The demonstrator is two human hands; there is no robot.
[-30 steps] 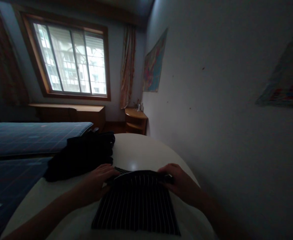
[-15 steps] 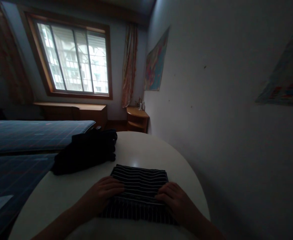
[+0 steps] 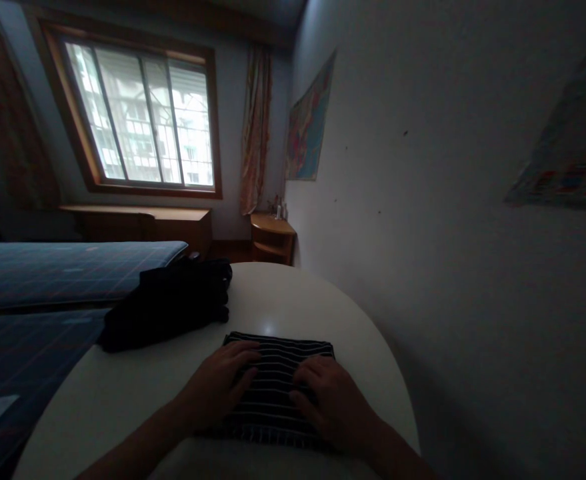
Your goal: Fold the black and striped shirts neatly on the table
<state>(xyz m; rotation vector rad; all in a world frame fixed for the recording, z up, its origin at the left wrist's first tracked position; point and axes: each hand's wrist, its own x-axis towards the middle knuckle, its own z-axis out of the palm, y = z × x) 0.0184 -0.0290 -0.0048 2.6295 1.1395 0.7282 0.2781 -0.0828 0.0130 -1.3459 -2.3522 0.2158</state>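
Observation:
A dark cloth with thin white stripes (image 3: 277, 363) lies folded flat on a white round table (image 3: 283, 300). My left hand (image 3: 220, 390) rests palm down on its left half, fingers spread. My right hand (image 3: 325, 400) presses flat on its right half, close beside the left. Neither hand grips anything.
A heap of black fabric (image 3: 167, 303) sits on the table's left side, just beyond the striped cloth. A bed with a blue checked cover (image 3: 47, 273) runs along the left. A plain wall (image 3: 447, 233) stands close on the right. A window (image 3: 137, 120) and low wooden furniture (image 3: 273, 237) are at the far end.
The near part of the striped cloth was folded over onto itself, making it shorter. Both hands then moved onto the top of it and slid inward toward each other.

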